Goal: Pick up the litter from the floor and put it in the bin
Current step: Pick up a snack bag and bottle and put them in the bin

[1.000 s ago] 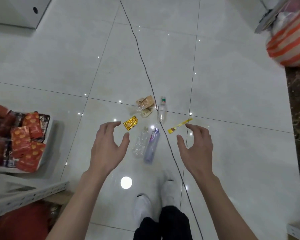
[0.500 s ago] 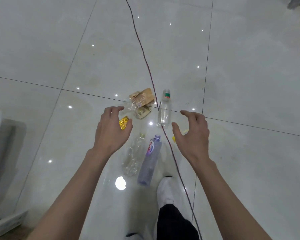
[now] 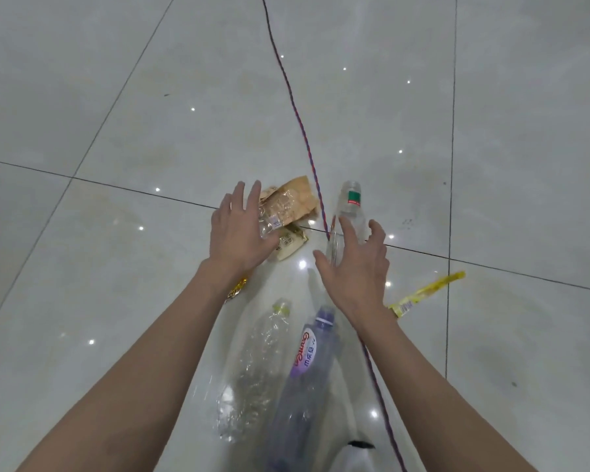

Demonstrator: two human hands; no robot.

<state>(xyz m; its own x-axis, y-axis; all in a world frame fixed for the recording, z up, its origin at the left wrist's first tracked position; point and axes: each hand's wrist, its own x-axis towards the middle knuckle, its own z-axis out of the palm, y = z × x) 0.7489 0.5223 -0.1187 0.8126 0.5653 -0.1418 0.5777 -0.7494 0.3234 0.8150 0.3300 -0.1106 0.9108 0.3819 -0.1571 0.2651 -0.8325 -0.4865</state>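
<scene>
Where the toe of a white shoe (image 3: 356, 454) pokes in at the bottom edge, two bottles lie side by side on the glossy tiled floor (image 3: 116, 97): a crushed clear bottle (image 3: 252, 369) on the left and a purple bottle (image 3: 304, 379) just beside it, caps pointing away. A red-and-blue cord (image 3: 303, 132) runs across the tiles past them. Farther out, a gold wrapper (image 3: 236, 290) peeks from under the left forearm, and a yellow stick wrapper (image 3: 426, 292) lies beside the right wrist. The left hand (image 3: 239, 233) is spread flat with straight fingers, grasping nothing, over the near edge of a brown wrapper (image 3: 293, 199); whether it touches it, I cannot tell. A small pale wrapper (image 3: 288, 245) lies just beside that hand. The right hand (image 3: 356, 267), fingers splayed and loose, also grasping nothing, hovers over the lower part of a clear bottle with a green label (image 3: 349, 206), which lies on the floor close to the cord.
</scene>
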